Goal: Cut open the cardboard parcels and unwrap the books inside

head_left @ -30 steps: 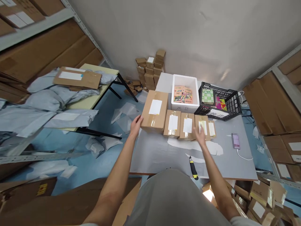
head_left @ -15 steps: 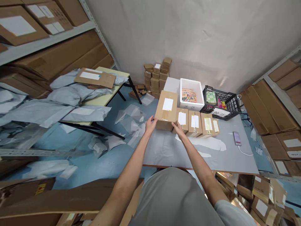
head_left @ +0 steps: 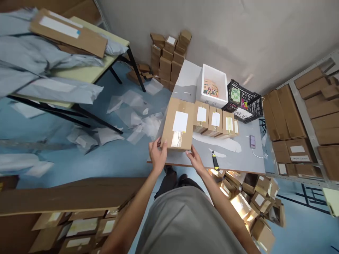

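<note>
Left hand (head_left: 158, 155), right hand (head_left: 195, 159) grip large box (head_left: 178, 123) by near corners, beside table (head_left: 246, 158) front edge; floor (head_left: 116, 155) at left

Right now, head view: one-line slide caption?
Left grip and right grip at the near corners of a large labelled carton, beside smaller labelled boxes along a grey table.

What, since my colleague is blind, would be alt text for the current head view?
A person's left hand and right hand hold the near corners of a large cardboard box at a grey table. To its right are smaller boxes, with a white bin and black crate behind.
</note>
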Demonstrator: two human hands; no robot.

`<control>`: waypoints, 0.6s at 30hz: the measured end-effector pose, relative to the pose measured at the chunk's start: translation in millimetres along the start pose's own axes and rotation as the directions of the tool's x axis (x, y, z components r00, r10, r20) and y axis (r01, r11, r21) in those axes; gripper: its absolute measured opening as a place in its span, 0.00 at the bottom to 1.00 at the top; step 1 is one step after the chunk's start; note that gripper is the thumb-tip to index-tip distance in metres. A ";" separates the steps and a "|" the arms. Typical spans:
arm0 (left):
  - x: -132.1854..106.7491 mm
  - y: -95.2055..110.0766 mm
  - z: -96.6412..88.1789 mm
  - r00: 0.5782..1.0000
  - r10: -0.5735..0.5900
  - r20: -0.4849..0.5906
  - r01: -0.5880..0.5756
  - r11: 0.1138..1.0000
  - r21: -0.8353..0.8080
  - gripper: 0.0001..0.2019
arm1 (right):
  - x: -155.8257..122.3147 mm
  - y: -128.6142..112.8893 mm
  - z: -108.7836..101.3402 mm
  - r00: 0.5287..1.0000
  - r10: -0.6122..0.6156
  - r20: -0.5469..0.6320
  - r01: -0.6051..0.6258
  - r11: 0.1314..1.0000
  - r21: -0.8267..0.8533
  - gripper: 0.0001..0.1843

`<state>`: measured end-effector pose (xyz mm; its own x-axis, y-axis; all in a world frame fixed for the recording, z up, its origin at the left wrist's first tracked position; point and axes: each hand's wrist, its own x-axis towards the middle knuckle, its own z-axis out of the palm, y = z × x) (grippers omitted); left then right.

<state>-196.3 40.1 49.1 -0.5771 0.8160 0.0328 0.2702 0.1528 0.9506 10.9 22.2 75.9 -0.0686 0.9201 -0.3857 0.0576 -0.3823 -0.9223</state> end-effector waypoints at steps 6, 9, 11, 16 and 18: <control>-51.3 -23.7 -37.9 0.997 -0.029 -0.074 0.027 0.999 -0.035 0.25 | -75.0 30.4 5.1 0.992 0.115 0.053 -0.116 0.993 0.017 0.72; -77.3 -27.0 -56.6 0.998 -0.020 -0.065 0.022 0.999 0.024 0.23 | -106.8 39.0 13.1 0.991 0.110 0.082 -0.112 0.993 0.026 0.69; -93.9 -27.1 -68.9 0.997 -0.022 -0.077 0.028 0.997 0.066 0.24 | -130.2 48.4 20.1 0.988 0.100 0.115 -0.105 0.994 0.041 0.68; -126.5 -25.4 -91.7 0.986 -0.103 -0.135 0.105 0.994 0.010 0.42 | -160.0 72.2 30.2 0.952 0.078 0.297 -0.079 0.997 -0.008 0.69; -140.7 -24.7 -94.4 0.979 -0.176 -0.104 0.169 0.983 -0.075 0.53 | -136.6 64.6 20.7 0.962 0.044 0.269 -0.021 0.996 -0.089 0.70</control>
<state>-194.5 -131.0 50.1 -0.6926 0.7139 -0.1036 0.1102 0.2466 0.9628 3.4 -129.9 68.4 -0.3312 0.8453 -0.4192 0.1477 -0.3923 -0.9079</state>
